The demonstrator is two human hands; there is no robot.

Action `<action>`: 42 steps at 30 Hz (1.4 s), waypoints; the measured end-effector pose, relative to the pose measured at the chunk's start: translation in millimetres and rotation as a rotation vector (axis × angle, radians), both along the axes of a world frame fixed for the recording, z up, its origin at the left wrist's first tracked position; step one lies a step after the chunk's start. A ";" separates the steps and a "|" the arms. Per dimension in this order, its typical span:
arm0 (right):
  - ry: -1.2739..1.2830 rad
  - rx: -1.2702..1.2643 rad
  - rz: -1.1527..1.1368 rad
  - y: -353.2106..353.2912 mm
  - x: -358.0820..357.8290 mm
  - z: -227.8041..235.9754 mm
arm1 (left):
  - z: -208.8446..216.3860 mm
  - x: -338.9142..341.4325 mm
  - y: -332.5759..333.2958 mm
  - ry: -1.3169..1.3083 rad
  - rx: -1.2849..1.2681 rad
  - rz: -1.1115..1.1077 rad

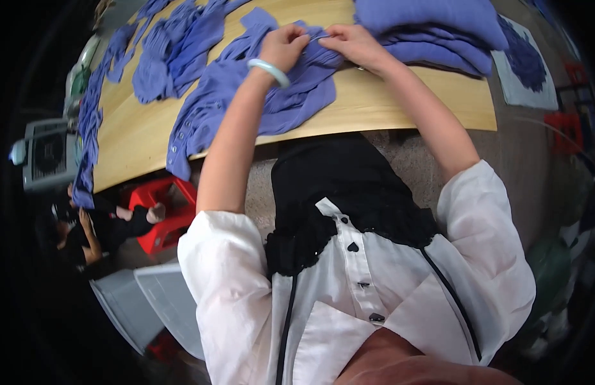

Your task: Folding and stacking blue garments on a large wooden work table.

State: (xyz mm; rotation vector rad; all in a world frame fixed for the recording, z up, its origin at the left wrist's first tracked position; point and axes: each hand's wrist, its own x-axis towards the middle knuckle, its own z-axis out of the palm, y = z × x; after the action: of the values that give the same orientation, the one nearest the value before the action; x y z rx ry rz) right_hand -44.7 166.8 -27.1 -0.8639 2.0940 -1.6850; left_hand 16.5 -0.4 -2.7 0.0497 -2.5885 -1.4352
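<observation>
A violet-blue buttoned garment (230,96), apparently a knit cardigan, lies loosely spread across the wooden table (368,102). Its lower left corner, with a row of buttons, hangs slightly past the near edge. At its far side my left hand (286,46) pinches the fabric between thumb and fingers. Just to the right, my right hand (356,46) pinches the same garment, thumb and forefinger pressed together. A narrow strip of cloth runs between both pinches; its detail is too small to make out. A pale bangle (270,72) circles my left wrist.
Thick folded violet-blue garments (432,38) are stacked at the far right; more lie loose at the far left (175,54). Rightward, dark blue cloth rests on a white sheet (535,93). A person sits at left near a red stool (159,240), a grey bin (172,301) and a boxy fan (50,154).
</observation>
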 end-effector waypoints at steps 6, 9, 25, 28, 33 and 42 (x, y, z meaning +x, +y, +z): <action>0.557 0.286 -0.262 -0.1 6.6 20.3 | -1.5 95.8 26.7 0.427 -0.111 0.297; 0.686 0.632 -0.239 -0.1 2.0 18.4 | -16.2 158.7 7.8 0.304 -0.020 0.393; 0.862 0.316 0.492 -262.0 52.0 10.1 | -81.8 235.9 -153.8 0.109 1.368 1.349; 0.797 0.439 0.536 -294.9 63.7 -2.1 | -82.3 234.9 -163.8 0.158 1.306 1.410; 0.818 0.583 0.712 -310.7 64.5 -5.9 | -53.9 238.3 -162.6 0.468 1.086 1.176; 0.134 0.593 1.023 -296.7 58.2 26.7 | -28.9 244.7 -178.2 0.592 1.576 0.459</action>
State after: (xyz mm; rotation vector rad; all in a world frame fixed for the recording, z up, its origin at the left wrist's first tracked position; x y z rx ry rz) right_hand 13.5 -129.9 -0.4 -1.4712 1.5692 -0.4638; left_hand 261.2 -178.6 -31.6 0.3164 -0.5108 -2.3060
